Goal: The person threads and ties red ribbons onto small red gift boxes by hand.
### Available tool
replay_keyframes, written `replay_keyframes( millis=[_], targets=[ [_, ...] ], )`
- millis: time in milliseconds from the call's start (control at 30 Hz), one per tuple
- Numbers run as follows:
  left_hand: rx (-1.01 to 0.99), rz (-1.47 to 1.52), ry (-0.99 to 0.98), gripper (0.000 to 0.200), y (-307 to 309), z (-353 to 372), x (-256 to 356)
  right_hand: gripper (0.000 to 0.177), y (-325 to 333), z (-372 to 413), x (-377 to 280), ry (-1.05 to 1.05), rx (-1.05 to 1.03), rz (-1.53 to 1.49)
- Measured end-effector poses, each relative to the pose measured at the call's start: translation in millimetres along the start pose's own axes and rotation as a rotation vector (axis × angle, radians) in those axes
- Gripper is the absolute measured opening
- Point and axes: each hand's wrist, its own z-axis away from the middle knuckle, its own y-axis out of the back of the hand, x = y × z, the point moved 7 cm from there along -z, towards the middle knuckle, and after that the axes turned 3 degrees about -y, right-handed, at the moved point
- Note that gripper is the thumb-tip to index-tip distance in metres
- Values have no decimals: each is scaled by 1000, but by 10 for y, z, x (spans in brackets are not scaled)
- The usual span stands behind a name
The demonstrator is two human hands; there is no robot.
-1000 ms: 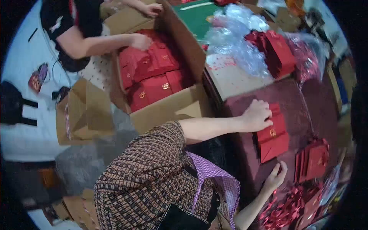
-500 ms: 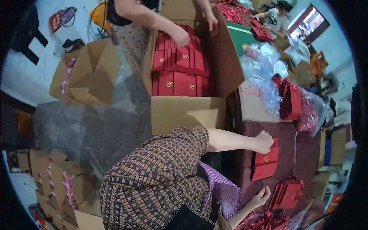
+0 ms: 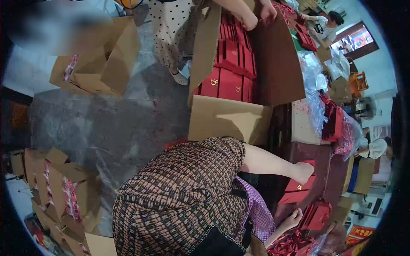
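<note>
My left hand (image 3: 303,172) is closed at the upper edge of a flat red bag (image 3: 294,191) with a gold logo, which lies on the dark red table (image 3: 318,164). Below it in the view, my right hand (image 3: 293,219) is loosely curled, with its fingers apart and nothing visible in it. Just beside that hand are folded red bags (image 3: 316,216) and a heap of red ribbons (image 3: 290,244). The patterned sleeve and a purple checked cloth (image 3: 258,209) fill the bottom middle.
A large open carton (image 3: 230,119) holds rows of red bags (image 3: 230,83); another person's hands (image 3: 249,21) reach into it. Open cartons (image 3: 115,68) stand at the left. Clear plastic wrap (image 3: 314,94) lies at the right, and a further person (image 3: 326,30) sits behind.
The view has swung, so the large carton and table appear farther right. The other person's hands have moved toward the carton's far end. My left hand remains on the red bag.
</note>
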Motion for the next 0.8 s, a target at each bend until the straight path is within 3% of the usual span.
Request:
replay_keyframes(
  millis=[133, 200, 233, 267, 300, 333, 367, 400, 433, 467, 500, 533, 567, 600, 667, 700, 800],
  targets=[
    [10, 81, 52, 8, -55, 4, -79, 20, -9, -36, 83, 28, -20, -25],
    [-2, -76, -14, 7, -240, -141, -184, 20, -27, -90, 122, 14, -34, -3],
    [82, 34, -39, 7, 7, 60, -63, 20, -17, -80, 130, -11, -43, 13],
    [128, -19, -63, 8, -154, -94, -267, 21, -14, -93, 139, -29, -51, -23],
    [158, -72, -99, 9, -362, -247, -419, 21, -46, -152, 146, 37, -83, -68],
    [152, 2, -30, 8, -180, -116, -370, 21, -28, -195, 207, 87, -99, -108],
    [203, 138, 39, 11, -109, -15, -364, 22, -39, -194, 408, -87, -126, -262],
    [126, 172, -20, 13, 161, 175, -157, 22, 24, -187, -22, 44, -136, -219],
    [85, 94, 3, 17, 128, 168, -149, 20, 77, -180, -118, -31, -148, -145],
    [161, 198, -51, 21, 29, 112, -221, 19, 138, -131, -29, -128, -88, -219],
    [87, 88, -72, 24, 151, 188, 14, 19, 265, -92, -441, -75, -76, -264],
    [67, 66, -84, 25, 57, 139, 50, 19, 356, -78, -371, -40, -37, -258],
    [9, 279, 27, 28, -211, 31, -147, 16, 448, -9, -288, -242, 27, -277],
    [-69, 79, -96, 30, -99, 62, 196, 14, 576, 20, -464, -144, 78, -387],
    [-133, 462, 66, 32, -310, 49, 96, 14, 707, 109, -583, -121, 141, -306],
    [-187, 425, 73, 33, -396, -9, 60, 13, 741, 105, -607, -73, 162, -308],
    [-255, 461, 114, 23, -645, -116, 120, 16, 743, 189, -653, -220, 187, -413]
  ],
)
